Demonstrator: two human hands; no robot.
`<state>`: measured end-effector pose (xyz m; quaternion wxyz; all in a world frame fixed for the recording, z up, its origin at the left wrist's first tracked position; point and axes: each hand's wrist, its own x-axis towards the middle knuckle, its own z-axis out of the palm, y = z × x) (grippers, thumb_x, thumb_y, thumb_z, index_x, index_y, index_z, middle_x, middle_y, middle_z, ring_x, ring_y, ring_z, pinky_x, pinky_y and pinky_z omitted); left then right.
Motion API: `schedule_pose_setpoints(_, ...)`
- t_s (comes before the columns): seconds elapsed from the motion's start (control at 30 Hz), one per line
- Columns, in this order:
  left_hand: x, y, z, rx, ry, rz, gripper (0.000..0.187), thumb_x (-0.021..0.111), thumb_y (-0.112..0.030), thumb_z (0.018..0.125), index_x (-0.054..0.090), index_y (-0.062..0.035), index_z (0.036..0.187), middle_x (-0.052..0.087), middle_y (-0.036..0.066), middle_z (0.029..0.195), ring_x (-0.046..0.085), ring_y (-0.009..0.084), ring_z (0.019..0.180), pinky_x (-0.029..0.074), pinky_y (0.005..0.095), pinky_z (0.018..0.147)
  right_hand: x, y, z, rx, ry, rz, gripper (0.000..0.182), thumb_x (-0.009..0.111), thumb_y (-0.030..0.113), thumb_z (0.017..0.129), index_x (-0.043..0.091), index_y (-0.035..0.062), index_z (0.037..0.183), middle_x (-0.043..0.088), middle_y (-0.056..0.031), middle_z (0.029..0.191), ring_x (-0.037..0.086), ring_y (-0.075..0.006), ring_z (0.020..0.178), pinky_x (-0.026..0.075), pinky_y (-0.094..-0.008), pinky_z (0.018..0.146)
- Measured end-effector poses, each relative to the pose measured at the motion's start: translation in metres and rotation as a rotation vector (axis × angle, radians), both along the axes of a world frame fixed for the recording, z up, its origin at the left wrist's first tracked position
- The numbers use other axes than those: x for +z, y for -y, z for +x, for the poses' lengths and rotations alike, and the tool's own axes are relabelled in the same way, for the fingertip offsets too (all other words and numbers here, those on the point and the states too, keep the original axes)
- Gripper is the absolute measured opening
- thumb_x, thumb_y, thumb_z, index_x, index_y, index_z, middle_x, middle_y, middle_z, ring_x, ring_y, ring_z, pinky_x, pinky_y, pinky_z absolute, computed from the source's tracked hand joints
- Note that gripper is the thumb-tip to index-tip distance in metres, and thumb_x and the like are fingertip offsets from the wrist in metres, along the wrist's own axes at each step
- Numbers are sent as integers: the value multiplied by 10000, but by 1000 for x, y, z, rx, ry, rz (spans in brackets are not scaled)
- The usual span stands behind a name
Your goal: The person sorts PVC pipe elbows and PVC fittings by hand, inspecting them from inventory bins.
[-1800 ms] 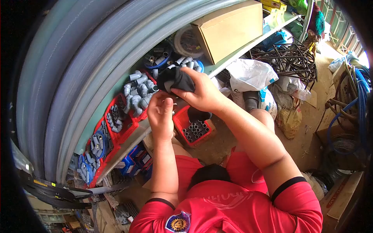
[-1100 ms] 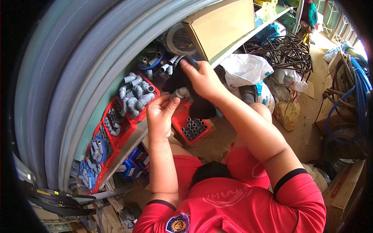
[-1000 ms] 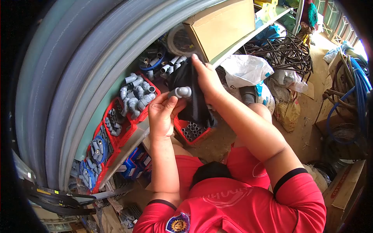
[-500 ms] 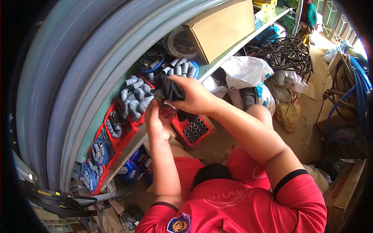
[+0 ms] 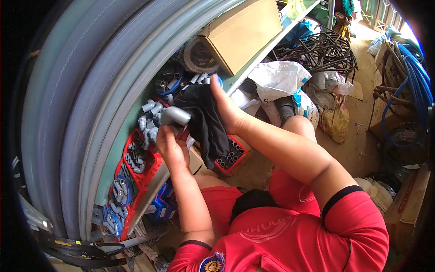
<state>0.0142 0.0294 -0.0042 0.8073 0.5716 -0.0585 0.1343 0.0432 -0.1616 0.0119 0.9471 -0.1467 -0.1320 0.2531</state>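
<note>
A grey plastic pipe elbow (image 5: 177, 116) is held up in the fingers of my left hand (image 5: 174, 152). Its far end lies against a black cloth (image 5: 201, 109). My right hand (image 5: 227, 108) has the cloth, which drapes downward from its palm; one digit points up and the others are hidden behind the fabric. Below the cloth, partly covered, is a red basket (image 5: 244, 156) of short grey fittings. More grey pipe elbows (image 5: 149, 122) are piled just beyond my left hand.
Long grey pipes (image 5: 68, 113) curve along the left. Red trays (image 5: 147, 174) of fittings line the shelf, with a cardboard box (image 5: 244, 36) farther along. White bags (image 5: 281, 79) and bent steel bars (image 5: 317, 54) lie on the right, near blue hose (image 5: 414, 84).
The cloth was bunched in my right hand around the fitting; now it hangs loose and the elbow shows plainly. My right hand has straightened upward. The view has shifted slightly.
</note>
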Motion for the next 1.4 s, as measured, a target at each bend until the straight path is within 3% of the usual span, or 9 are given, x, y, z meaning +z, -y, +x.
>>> schedule_pose_setpoints(0.13, -13, 15, -8, 192, -57, 37, 348, 575, -320, 1021, 560, -42, 1230, 632, 60, 1200, 609, 174, 1057, 495, 347, 871, -11, -5, 7, 36, -8, -95, 550, 476, 489, 1002, 578, 35, 1295, 622, -120, 1272, 579, -230, 1159, 443, -376, 1034)
schedule_pose_setpoints(0.27, -14, 40, -21, 129, -4, -26, 275, 573, -229, 1024, 600, 4, 1167, 657, 81, 1137, 615, 169, 1016, 490, 331, 850, -12, -5, 8, -666, 922, -785, 542, 649, 50, 856, 418, 4, 1343, 628, -136, 1098, 582, -234, 1120, 445, -352, 994)
schedule_pose_setpoints(0.5, 4, 60, -33, 235, 146, 299, 285, 665, -57, 953, 599, 67, 1201, 669, 80, 1088, 640, 152, 941, 520, 290, 843, -13, -15, 1, -1038, 668, -973, 275, 555, 136, 901, 559, -29, 1122, 656, -187, 902, 657, -332, 850, 504, -387, 807)
schedule_pose_setpoints(0.7, -20, 18, -4, 340, 501, 809, 371, 759, 48, 797, 670, 35, 1157, 691, 138, 1090, 663, 236, 990, 523, 350, 897, 2, 12, 7, -80, 115, -864, 373, 476, 400, 981, 681, 89, 959, 648, -30, 765, 561, -114, 572, 460, -264, 491)
schedule_pose_setpoints(0.87, 14, -6, -6, 258, 631, 1156, 483, 711, 126, 732, 698, -28, 1189, 694, 147, 1194, 667, 276, 1097, 511, 356, 958, -22, -8, 1, -125, 142, -792, 382, 550, 415, 932, 668, 55, 875, 636, -89, 705, 615, -200, 599, 501, -348, 555)
schedule_pose_setpoints(1.1, 21, -3, -22, -618, 2, 57, 786, 664, -76, 903, 228, 42, 1546, 514, 162, 1423, 532, 222, 1271, 372, 357, 1114, 2, 15, -9, -657, 1300, -1351, 275, 612, 309, 882, 621, 47, 964, 635, -206, 747, 630, -433, 736, 491, -506, 644)
schedule_pose_setpoints(1.23, 1, 9, -21, -257, 115, 214, 599, 709, -188, 938, 440, 55, 1415, 579, 111, 1316, 560, 192, 1196, 413, 336, 1054, -9, 4, -10, -897, 982, -1130, 253, 536, 258, 885, 630, 31, 945, 651, -250, 817, 658, -429, 806, 511, -500, 718)
schedule_pose_setpoints(1.33, 1, 22, -20, -59, 235, 361, 407, 723, -70, 908, 554, 12, 1268, 601, 90, 1249, 566, 174, 1152, 419, 316, 1021, -10, -32, 1, -987, -97, -477, 330, 493, 300, 935, 626, 1, 890, 659, -140, 804, 650, -276, 782, 493, -457, 680)
schedule_pose_setpoints(1.4, -9, 24, -15, 134, 317, 458, 280, 731, 0, 882, 605, -8, 1131, 611, 81, 1193, 571, 173, 1129, 422, 311, 1007, -12, -3, 12, -497, -438, -189, 378, 526, 481, 963, 638, 121, 983, 628, -51, 839, 560, -186, 676, 447, -324, 576)
